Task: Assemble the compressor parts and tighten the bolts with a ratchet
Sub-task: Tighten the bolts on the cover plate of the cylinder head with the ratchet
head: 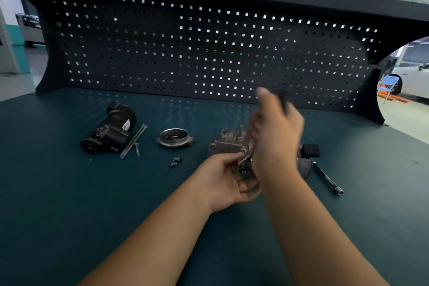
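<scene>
Compressor housing (228,143), the grey finned chunk, sits on the bench (69,193) about dead centre, just behind both hands. Left hand (222,181) is right at its near end, palm up-ish, grip curled around and pinching a dark metal piece (245,168) with a shiny curved bit on it. That piece is up against the housing, but can't tell if it's actually seated. Right hand (276,132) is over the housing and badly motion-blurred. Its grip looks wrapped around a dark handle (283,97) poking out the top of the fist, thumb up. Can't make out what the tool's tip is touching.

Just right of the hands there's a dark rounded part (304,167), half hidden behind the right wrist, a black square block (311,150) and a chrome bar (327,179) lying at an angle toward the near right.

Left of the housing: a round metal flange (174,138), open side up, a few small screws (175,162) in front of it, then two long bolts (133,141) side by side with a short bolt (137,150) next to them, and a black motor body (109,130) lying on its side furthest left. Black pegboard (162,53) runs along the back of the bench.
</scene>
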`<state>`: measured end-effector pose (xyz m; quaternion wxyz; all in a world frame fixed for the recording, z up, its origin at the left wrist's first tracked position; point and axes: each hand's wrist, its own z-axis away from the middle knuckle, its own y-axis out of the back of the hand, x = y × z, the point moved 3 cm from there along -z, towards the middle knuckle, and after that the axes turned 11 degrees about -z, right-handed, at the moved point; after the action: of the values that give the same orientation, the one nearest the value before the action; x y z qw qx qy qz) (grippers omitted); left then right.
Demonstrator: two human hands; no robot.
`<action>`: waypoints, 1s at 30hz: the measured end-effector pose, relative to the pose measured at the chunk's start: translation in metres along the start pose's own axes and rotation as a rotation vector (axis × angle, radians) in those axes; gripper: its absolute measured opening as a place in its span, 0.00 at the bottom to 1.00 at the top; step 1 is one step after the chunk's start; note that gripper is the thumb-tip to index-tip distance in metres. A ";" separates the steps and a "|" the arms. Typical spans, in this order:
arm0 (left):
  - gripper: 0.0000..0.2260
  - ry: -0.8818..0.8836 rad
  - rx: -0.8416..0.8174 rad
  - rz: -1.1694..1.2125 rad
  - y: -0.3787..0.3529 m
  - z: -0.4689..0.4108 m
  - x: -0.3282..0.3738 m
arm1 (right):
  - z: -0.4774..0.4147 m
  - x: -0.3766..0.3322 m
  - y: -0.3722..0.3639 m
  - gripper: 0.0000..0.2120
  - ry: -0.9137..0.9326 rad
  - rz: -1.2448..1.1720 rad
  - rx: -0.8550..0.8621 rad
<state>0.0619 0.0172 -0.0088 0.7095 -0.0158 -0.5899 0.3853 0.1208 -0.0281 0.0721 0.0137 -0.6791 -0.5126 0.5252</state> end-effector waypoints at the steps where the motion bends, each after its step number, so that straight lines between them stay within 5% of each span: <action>1: 0.10 0.006 -0.007 0.005 0.000 0.000 -0.001 | -0.002 -0.003 0.014 0.17 -0.049 -0.175 0.118; 5: 0.12 0.000 -0.054 -0.019 -0.002 -0.003 -0.006 | -0.005 -0.002 0.051 0.18 -0.214 -0.551 0.449; 8: 0.09 -0.009 -0.027 -0.006 -0.003 -0.006 -0.006 | -0.006 0.001 0.057 0.18 -0.231 -0.571 0.496; 12: 0.09 -0.019 -0.009 0.042 -0.001 -0.007 -0.004 | -0.012 -0.002 0.025 0.16 -0.132 -0.292 0.234; 18: 0.15 -0.022 0.026 -0.024 0.004 -0.006 -0.001 | 0.003 0.017 -0.045 0.21 0.021 0.539 -0.404; 21: 0.14 -0.032 0.033 -0.021 0.004 -0.008 0.000 | 0.007 0.024 -0.051 0.23 -0.005 0.682 -0.504; 30: 0.11 -0.052 -0.108 0.106 0.000 -0.006 0.000 | -0.009 -0.004 0.041 0.18 -0.216 -0.574 0.450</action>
<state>0.0665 0.0198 -0.0105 0.6705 -0.0753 -0.6265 0.3903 0.1556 -0.0452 0.0562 0.2551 -0.4285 -0.5523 0.6680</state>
